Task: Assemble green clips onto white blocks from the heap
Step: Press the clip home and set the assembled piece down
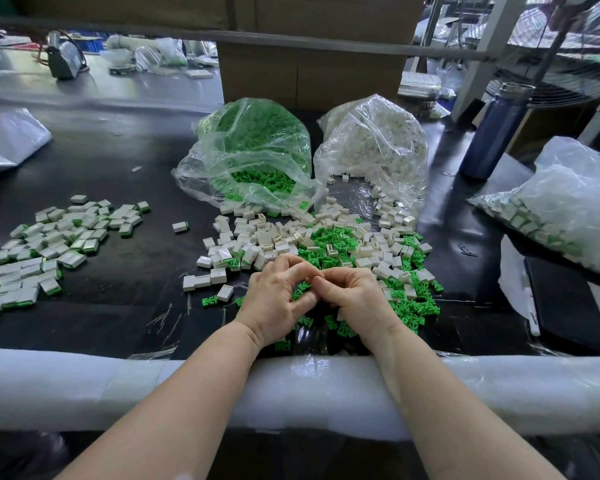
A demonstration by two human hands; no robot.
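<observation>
Both hands, left (274,299) and right (355,299), curled together over the heap (326,244) on the desk (118,150); grip contents hidden.

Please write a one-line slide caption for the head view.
Both hands, left hand and right hand, meet over the mixed heap; finished blocks lie left.

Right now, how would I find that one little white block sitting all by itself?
Start at the green bag at the back. Go down and left, toward the finished pile. The lone block lies on bare black mat between pile and heap, touching nothing, green at its right end.
</observation>
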